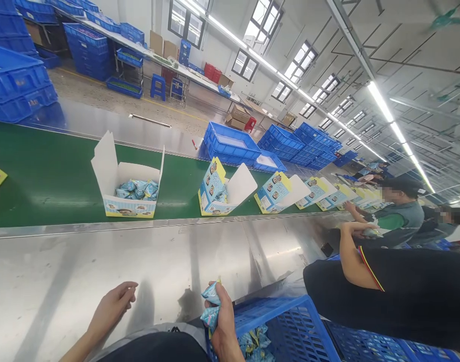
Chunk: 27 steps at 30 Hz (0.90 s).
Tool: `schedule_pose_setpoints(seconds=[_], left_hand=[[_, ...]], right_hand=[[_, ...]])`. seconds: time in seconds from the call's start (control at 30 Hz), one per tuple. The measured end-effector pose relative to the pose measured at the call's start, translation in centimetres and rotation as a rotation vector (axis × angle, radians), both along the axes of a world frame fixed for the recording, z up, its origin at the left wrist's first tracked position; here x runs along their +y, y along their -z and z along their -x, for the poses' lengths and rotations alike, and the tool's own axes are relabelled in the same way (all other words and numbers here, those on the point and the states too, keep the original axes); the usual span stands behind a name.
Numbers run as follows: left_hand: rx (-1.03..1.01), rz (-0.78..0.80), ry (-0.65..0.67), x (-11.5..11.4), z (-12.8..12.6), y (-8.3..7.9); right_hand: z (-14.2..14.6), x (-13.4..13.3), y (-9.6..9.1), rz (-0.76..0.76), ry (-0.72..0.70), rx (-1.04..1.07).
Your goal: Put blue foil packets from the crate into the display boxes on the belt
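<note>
My right hand (224,322) is closed around small blue snack packets (210,318), at the rim of a blue crate (309,322) with more packets inside. Over the metal counter, my left hand (112,306) has its fingers curled together, with nothing visible in them. Beyond it, on the green conveyor belt, stands an open white carton (132,206) with a blue-and-yellow striped front and packets inside. A second open carton (211,193), printed with pictures, stands to its right and also holds packets.
More cartons (275,193) line the green belt (56,186) toward the right. Blue trays (233,143) and a red marker (194,145) lie on the far ledge. At right, a co-worker's arm in a black sleeve (403,291) reaches in close; other people stand farther along.
</note>
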State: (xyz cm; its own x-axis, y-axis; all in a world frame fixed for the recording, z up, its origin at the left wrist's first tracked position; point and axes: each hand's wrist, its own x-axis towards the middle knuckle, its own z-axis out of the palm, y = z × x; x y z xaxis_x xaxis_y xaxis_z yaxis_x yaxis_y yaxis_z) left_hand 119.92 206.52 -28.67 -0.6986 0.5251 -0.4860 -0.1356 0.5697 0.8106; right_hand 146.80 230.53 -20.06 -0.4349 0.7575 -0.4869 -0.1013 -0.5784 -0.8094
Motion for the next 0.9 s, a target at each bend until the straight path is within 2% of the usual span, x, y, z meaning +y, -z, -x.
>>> schedule_pose_setpoints(seconds=[0.1,0.37,0.53,0.67,0.8,0.83,0.9], left_hand=[[-0.037,-0.031,-0.060,1.2,-0.1,0.8],[-0.109,-0.104,-0.166,3.8,-1.8,1.9],[-0.146,-0.111,-0.193,5.7,-2.8,2.1],[-0.167,-0.114,-0.202,7.0,-3.7,2.2],[-0.178,-0.115,-0.216,8.3,-4.5,2.5],[-0.181,-0.114,-0.220,8.7,-4.7,2.6],[-0.184,-0.113,-0.227,9.4,-5.1,2.8]], right_hand=[[0.3,-0.1,-0.2,0.064,0.028,-0.086],[-0.4,0.5,-2.1,0.044,-0.031,-0.131],[-1.8,2.7,-1.5,0.016,-0.024,-0.161],[-3.5,4.9,-1.0,-0.033,0.034,-0.143],[-5.1,7.6,-1.5,-0.143,-0.129,-0.142],[-5.4,8.4,-1.8,-0.129,-0.096,-0.143],[-6.0,10.3,-2.2,-0.077,0.103,-0.151]])
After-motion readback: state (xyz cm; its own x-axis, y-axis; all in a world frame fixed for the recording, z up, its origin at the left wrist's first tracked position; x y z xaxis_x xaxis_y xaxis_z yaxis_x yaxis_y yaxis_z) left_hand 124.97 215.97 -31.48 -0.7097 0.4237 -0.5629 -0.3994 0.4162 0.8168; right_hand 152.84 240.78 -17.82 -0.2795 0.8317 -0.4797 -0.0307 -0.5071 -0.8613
